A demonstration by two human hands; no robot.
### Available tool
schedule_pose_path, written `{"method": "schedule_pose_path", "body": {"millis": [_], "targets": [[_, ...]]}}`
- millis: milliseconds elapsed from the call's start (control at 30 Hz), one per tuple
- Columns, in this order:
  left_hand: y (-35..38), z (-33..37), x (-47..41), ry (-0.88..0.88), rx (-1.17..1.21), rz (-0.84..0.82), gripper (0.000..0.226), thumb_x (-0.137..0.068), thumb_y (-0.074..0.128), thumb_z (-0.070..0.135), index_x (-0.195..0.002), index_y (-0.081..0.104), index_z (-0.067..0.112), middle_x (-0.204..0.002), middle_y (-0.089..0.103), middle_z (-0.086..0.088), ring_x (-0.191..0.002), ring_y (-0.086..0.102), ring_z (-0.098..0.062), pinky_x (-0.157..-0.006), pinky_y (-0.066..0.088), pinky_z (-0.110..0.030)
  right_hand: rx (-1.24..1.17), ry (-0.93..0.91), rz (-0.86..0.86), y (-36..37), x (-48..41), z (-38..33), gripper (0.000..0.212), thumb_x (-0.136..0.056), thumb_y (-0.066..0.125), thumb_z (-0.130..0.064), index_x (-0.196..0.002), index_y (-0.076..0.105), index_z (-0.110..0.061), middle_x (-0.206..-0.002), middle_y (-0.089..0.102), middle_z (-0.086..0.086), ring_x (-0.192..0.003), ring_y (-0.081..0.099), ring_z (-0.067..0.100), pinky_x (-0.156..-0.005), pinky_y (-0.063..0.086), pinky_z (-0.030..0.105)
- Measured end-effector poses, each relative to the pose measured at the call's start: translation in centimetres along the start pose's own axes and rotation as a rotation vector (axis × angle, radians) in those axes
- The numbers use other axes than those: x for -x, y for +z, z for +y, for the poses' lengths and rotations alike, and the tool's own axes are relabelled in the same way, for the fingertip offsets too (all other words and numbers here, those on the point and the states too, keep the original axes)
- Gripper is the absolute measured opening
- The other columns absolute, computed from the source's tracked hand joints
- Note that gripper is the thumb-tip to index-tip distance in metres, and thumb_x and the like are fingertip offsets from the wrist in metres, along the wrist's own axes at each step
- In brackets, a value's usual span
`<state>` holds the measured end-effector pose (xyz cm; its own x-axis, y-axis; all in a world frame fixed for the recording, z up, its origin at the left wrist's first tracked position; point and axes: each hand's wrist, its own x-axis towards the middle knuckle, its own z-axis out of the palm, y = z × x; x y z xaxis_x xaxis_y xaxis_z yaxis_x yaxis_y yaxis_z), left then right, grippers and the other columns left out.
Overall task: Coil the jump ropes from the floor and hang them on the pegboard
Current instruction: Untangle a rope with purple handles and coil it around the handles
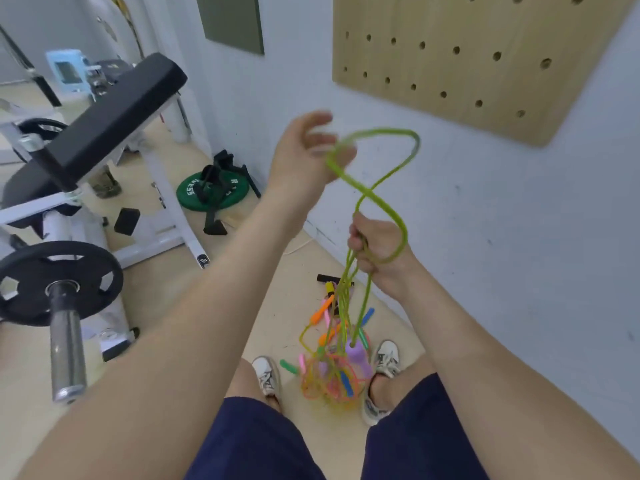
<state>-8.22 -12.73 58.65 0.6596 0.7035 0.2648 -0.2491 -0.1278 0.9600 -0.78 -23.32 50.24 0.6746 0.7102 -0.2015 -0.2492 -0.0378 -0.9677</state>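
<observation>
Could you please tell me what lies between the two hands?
In the head view, a loop of the green jump rope spans from the left hand to the right hand, which grips it.

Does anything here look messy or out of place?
Yes: the jump ropes on the floor between the shoes lie in one tangled, multicoloured heap, and strands of the green rope gripped by the right hand hang down toward it. None hangs on the visible pegboard.

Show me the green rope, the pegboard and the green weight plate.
green rope [384, 130]: head view, top of its raised loop.
pegboard [474, 76]: head view, bare wood between holes.
green weight plate [189, 189]: head view, its left side.
</observation>
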Motion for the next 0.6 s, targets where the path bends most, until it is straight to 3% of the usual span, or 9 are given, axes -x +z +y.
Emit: {"method": "schedule_pose_path", "body": {"millis": [100,200,267,300,433,500,533,600], "targets": [[-1.5,-6.6,4.2,-0.113,-0.034,0.062,0.041,-0.070,0.059,-0.012,-0.099,0.055,0.018,-0.090,0.054,-0.002,-0.078,0.052,-0.011,-0.063,0.046,-0.020,-0.238,0.030,-0.070,0.1,0.0,-2.4,0.034,-0.104,0.043,-0.026,-0.072,0.047,-0.015,-0.051,0.040,-0.004,-0.039,0.026,0.004,-0.030,0.017,0.014],[-1.8,-11.8,9.3,-0.334,-0.111,-0.201,0.036,-0.067,0.056,-0.004,-0.097,0.059,0.016,-0.084,0.061,0.004,-0.077,0.056,-0.008,-0.066,0.047,-0.017,-0.382,0.075,-0.175,0.3,-0.4,-4.5,0.034,-0.104,0.042,-0.030,-0.073,0.046,-0.018,-0.047,0.037,-0.007,-0.039,0.025,0.002,-0.027,0.018,0.012],[-1.7,-14.4,11.1,-0.400,-0.221,-0.394,0.031,-0.069,0.054,0.003,-0.097,0.060,0.016,-0.077,0.065,0.011,-0.069,0.055,-0.007,-0.062,0.043,-0.018,-0.489,0.107,-0.258,0.4,-0.6,-5.7,0.034,-0.104,0.041,-0.031,-0.073,0.045,-0.019,-0.047,0.036,-0.008,-0.039,0.025,0.001,-0.026,0.017,0.012],[-1.8,-15.7,11.3,-0.411,-0.262,-0.413,0.027,-0.074,0.053,0.001,-0.095,0.058,0.018,-0.074,0.063,0.011,-0.064,0.051,-0.006,-0.058,0.040,-0.018,-0.543,0.118,-0.300,0.3,-0.6,-6.3,0.034,-0.104,0.040,-0.032,-0.072,0.044,-0.019,-0.047,0.035,-0.009,-0.039,0.025,0.001,-0.025,0.016,0.012],[-1.7,-18.1,10.0,-0.397,-0.291,-0.117,0.032,-0.077,0.062,-0.002,-0.102,0.048,0.012,-0.077,0.049,0.001,-0.057,0.049,-0.004,-0.055,0.043,-0.020,-0.713,0.114,-0.473,-0.2,0.1,-8.9,0.032,-0.103,0.041,-0.030,-0.073,0.041,-0.020,-0.045,0.036,-0.008,-0.040,0.022,0.000,-0.022,0.019,0.016],[-1.0,-18.1,8.7,-0.382,-0.366,-0.117,0.037,-0.085,0.059,-0.006,-0.108,0.047,0.021,-0.082,0.048,0.010,-0.067,0.053,0.000,-0.055,0.046,-0.011,-0.776,0.112,-0.574,-0.2,0.7,-10.2,0.026,-0.097,0.048,-0.027,-0.074,0.042,-0.018,-0.045,0.038,-0.006,-0.046,0.017,0.000,-0.023,0.018,0.015],[-0.5,-17.8,8.0,-0.419,-0.451,-0.160,0.031,-0.088,0.056,-0.004,-0.099,0.048,0.024,-0.082,0.048,0.012,-0.073,0.055,-0.006,-0.056,0.046,-0.009,-0.791,0.100,-0.604,-0.2,0.9,-10.8,0.021,-0.093,0.048,-0.025,-0.074,0.044,-0.016,-0.045,0.039,-0.005,-0.048,0.017,0.001,-0.024,0.017,0.014],[0.4,-17.5,6.9,-0.439,-0.634,-0.288,0.017,-0.087,0.050,0.017,-0.071,0.046,0.021,-0.072,0.051,0.001,-0.078,0.052,-0.020,-0.061,0.047,-0.024,-0.815,0.083,-0.632,-0.2,1.1,-11.7,0.019,-0.091,0.047,-0.023,-0.074,0.046,-0.013,-0.045,0.040,-0.002,-0.048,0.018,0.002,-0.026,0.017,0.014]]}}
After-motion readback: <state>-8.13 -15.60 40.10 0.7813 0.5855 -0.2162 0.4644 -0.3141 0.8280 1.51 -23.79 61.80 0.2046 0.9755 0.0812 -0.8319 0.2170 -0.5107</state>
